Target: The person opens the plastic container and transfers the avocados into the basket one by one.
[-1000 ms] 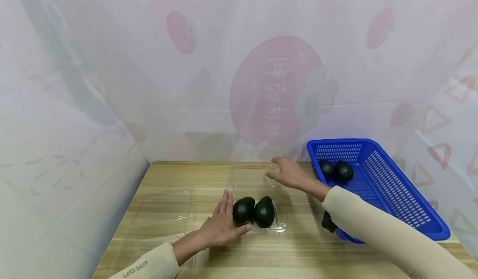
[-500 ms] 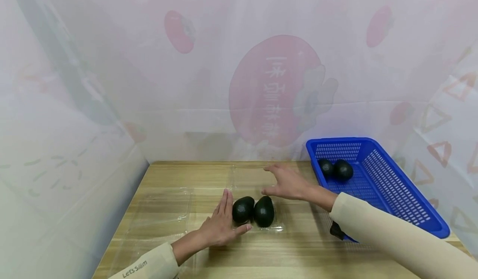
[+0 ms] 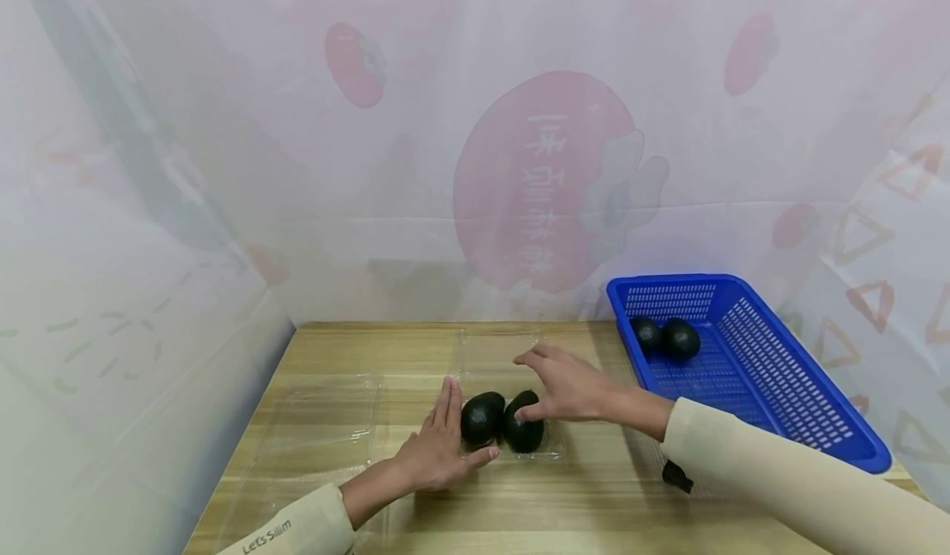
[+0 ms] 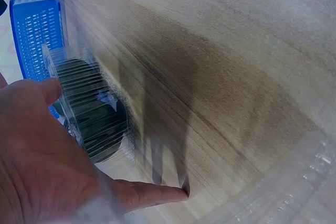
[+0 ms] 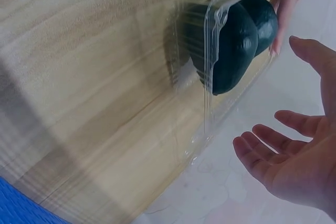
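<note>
Two dark green avocados, one on the left and one on the right, sit side by side in a clear plastic clamshell box. Its lid lies folded back toward the wall. Along the box's left side rests my left hand, fingers straight, thumb at the near rim. My right hand hovers at the right avocado with fingers spread and loosely bent, partly covering that fruit in the head view. In the right wrist view a gap shows between this hand and the box, and it holds nothing.
A blue perforated basket stands at the right, with two more avocados in its far left corner. More clear plastic packaging lies on the wooden table to the left. A printed cloth hangs behind.
My right hand has moved from beside the folded-back lid toward me and slightly left, to the right avocado. My left hand, the box and the avocados have stayed in place.
</note>
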`<state>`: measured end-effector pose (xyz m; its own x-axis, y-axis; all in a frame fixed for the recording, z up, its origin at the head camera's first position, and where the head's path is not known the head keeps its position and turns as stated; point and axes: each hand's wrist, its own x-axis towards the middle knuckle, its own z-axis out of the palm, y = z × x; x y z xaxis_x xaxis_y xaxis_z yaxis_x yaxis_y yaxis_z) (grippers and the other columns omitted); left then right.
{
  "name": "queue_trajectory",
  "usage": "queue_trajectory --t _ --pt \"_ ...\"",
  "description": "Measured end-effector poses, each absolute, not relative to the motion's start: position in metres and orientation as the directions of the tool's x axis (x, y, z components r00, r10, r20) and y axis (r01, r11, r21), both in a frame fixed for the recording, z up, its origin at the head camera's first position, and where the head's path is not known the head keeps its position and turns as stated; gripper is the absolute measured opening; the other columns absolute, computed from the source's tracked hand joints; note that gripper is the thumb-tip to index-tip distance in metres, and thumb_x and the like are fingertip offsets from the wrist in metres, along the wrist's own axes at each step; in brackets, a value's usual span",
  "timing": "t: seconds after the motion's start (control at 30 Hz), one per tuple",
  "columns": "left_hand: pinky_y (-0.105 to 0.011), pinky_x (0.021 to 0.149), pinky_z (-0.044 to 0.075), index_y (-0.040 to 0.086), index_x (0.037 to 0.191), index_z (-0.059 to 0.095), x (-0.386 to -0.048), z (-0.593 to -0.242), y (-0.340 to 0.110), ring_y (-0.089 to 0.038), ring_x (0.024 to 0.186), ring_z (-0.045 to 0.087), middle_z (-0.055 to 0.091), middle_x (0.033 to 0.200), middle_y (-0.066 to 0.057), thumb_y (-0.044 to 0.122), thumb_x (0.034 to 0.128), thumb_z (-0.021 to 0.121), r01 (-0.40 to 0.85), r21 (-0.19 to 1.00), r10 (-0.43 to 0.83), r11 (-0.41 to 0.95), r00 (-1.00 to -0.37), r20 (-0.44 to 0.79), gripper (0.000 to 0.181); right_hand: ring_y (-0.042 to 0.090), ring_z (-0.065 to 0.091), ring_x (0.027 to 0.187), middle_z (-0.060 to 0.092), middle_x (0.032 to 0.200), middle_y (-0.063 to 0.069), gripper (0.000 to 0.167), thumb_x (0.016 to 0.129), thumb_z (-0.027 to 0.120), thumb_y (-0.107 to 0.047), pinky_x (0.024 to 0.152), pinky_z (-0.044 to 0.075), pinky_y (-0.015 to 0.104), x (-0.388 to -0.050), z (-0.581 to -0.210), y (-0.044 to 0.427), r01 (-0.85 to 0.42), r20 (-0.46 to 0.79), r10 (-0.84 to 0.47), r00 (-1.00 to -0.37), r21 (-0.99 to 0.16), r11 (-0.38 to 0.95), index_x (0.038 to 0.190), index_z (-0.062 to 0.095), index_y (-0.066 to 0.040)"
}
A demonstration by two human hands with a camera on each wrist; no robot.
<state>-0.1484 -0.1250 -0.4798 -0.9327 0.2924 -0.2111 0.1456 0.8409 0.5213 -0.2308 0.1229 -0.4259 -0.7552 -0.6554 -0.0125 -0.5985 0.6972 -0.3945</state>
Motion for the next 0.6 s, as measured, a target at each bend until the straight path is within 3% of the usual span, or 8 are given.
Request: queue_trajectory --t 0.23,0.6 --pt "-0.08 0.096 0.044 -0.007 0.167 -0.001 -0.15 -0.485 -0.125 -0.06 0.148 0.032 -0.004 0.175 -0.027 0.063 0.0991 0.064 0.162 0.516 0.298 0.841 -0.935 -0.192 0.117 0.036 0.067 0.118 0.064 0.136 0.018 0.079 0.082 0.091 -0.045 0.098 0.056 0.052 -0.223 -0.431 0.119 -0.616 -0.034 -0.675 -0.737 -0.377 0.692 0.142 0.062 -0.002" --pt "-0.081 0.099 0.04 -0.003 0.168 -0.004 -0.151 -0.493 -0.127 -0.059 0.15 0.029 -0.009 0.176 -0.023 0.067 0.099 0.06 0.154 0.507 0.286 0.848 -0.938 -0.194 0.118 0.034 0.069 0.108 0.066 0.127 0.015 0.076 0.079 0.094 -0.043 0.089 0.059 0.047 -0.216 -0.441 0.113 -0.636 -0.056 -0.681 -0.73 -0.311 0.707 0.136 0.066 -0.002"
